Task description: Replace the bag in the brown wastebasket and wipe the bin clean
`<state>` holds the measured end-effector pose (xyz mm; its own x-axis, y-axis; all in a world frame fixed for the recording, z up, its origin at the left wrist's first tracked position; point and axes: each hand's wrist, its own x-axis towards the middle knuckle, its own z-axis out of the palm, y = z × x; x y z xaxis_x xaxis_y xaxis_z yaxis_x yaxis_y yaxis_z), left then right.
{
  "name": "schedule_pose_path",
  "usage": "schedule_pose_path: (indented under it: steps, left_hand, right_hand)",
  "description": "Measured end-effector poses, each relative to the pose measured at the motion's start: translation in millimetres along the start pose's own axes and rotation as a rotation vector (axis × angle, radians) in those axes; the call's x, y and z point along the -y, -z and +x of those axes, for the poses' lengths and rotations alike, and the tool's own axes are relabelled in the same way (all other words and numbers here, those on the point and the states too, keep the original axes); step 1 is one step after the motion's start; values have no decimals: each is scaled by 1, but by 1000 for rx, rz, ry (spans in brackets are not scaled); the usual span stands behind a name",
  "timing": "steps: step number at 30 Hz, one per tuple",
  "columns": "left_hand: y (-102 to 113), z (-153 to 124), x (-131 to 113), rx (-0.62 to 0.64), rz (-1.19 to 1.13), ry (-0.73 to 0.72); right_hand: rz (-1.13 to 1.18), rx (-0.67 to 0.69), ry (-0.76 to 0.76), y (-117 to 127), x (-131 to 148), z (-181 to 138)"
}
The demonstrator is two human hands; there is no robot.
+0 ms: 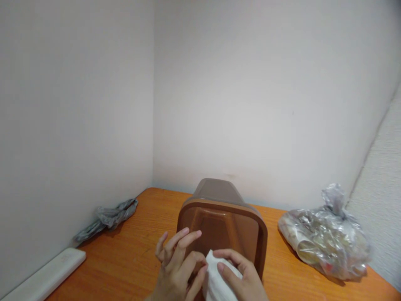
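A brown plastic bin [219, 190] lies on its side on the table, its open mouth facing me. In front of that mouth, my right hand [242, 278] grips a bunched white cloth [216, 278] between thumb and fingers. My left hand [180, 265] pinches the cloth's left edge with thumb and index finger, while its other fingers stretch up in front of the bin's rim. The lower part of the cloth runs out of view at the bottom.
A knotted clear plastic bag [328, 238] of mixed items sits on the right of the orange wooden table [131, 251]. Along the left wall lie a crumpled grey plastic bag [109, 217] and a long white object [46, 276]. Walls bound the table behind and left.
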<state>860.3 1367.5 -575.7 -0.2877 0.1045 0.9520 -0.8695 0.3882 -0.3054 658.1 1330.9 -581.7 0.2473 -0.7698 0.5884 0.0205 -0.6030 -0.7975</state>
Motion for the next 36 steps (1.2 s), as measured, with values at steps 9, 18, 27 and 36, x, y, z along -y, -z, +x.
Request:
schedule_pose_path:
  steps: [9, 18, 27, 36]
  left_hand:
    - [1, 5, 2, 102, -4, -1]
    - [-4, 7, -7, 41, -187, 107]
    - [0, 6, -5, 192, -142, 69]
    - [-1, 5, -4, 204, -156, 79]
  right_hand:
    - [-110, 3, 44, -3, 7, -5]
    - [-166, 9, 98, -5, 8, -7]
    - [-294, 7, 170, -6, 7, -10]
    - [-331, 18, 199, -6, 2, -10]
